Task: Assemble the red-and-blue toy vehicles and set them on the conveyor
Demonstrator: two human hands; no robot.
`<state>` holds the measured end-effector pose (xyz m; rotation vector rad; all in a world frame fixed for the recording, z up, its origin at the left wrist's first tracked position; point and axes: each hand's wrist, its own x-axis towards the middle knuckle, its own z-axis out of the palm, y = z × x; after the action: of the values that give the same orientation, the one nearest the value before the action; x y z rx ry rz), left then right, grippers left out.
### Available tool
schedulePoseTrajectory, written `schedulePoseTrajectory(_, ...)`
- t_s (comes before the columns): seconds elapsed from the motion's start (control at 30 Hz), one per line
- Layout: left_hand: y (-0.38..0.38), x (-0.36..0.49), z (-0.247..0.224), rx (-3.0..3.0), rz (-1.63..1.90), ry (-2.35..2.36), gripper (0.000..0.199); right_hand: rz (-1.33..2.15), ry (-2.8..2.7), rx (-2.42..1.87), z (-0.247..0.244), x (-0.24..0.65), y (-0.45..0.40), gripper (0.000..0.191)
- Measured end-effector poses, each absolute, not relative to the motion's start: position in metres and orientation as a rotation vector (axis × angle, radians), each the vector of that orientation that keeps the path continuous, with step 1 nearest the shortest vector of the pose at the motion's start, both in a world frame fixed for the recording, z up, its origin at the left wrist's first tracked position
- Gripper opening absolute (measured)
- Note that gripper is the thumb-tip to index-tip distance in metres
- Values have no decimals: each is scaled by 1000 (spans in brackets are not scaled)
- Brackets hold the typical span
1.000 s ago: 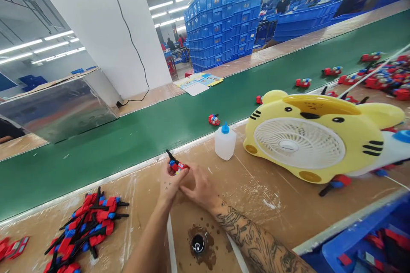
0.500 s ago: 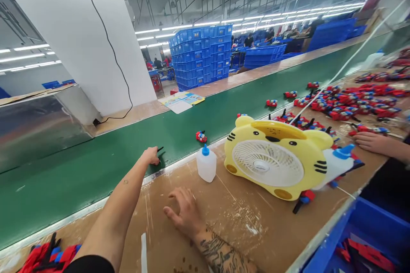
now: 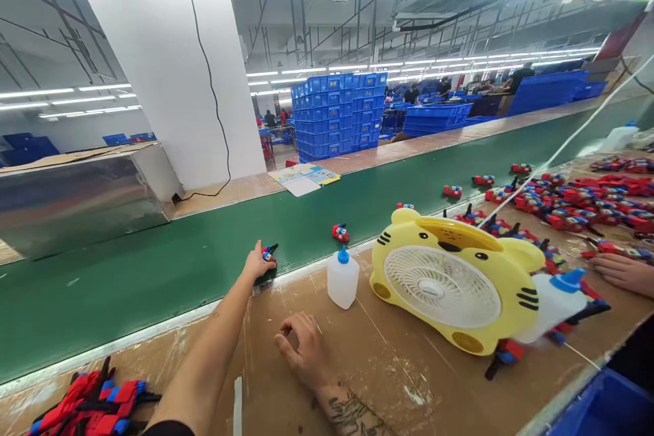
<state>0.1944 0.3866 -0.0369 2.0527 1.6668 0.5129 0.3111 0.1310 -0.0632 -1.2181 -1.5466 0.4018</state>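
Note:
My left hand (image 3: pixel 258 262) reaches over the near edge of the green belt, its fingers closed on a small red and blue toy (image 3: pixel 268 256) with a black part sticking out. Resting on the brown table (image 3: pixel 286 395), my right hand (image 3: pixel 304 347) has its fingers loosely curved and apart, with nothing in it. Just right of the hands stands a white bottle with a blue cap (image 3: pixel 343 279). Another red and blue toy (image 3: pixel 340 232) lies on the belt behind that bottle.
A yellow animal-faced fan (image 3: pixel 454 279) stands on the table's right, a second bottle (image 3: pixel 554 303) behind it. Toys lie heaped at right (image 3: pixel 572 201) and lower left (image 3: pixel 92 402). Another person's hand (image 3: pixel 623 272) rests at far right. The green belt (image 3: pixel 153 266) runs across.
The view has tilted up, shifting the scene lower and rightward. The toy at my left hand now shows more clearly, where only a black tip showed before. My right hand stays on the table.

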Motion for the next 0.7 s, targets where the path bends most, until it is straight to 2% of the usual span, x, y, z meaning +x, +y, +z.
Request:
schedulePoseTrajectory(0.07,365,188,-46,2032,682,1622,92,408,-1558,-1215,-67,311,132,38)
schedulePoseTrajectory(0.1,352,183,-51,2015,757,1597,93,414,-1563,-1213,-69,311,133,38)
schedulePoseTrajectory(0.27,273,154,-72,1841,982,1467,59,481,-1584,-1212,-78,312,137,33)
schedulePoseTrajectory(0.37,218,146,-82,1727,1005,1320,36,575,-1550,-1244,-80,311,137,35)
schedulePoseTrajectory(0.43,189,147,-86,1677,1005,1221,29,650,-1524,-1265,-80,310,136,39)
schedulePoseTrajectory(0.53,162,149,-86,1621,1017,1128,35,712,-1525,-1290,-80,310,134,43)
schedulePoseTrajectory(0.7,153,145,-78,1483,921,964,60,776,-1580,-1384,-87,318,136,48)
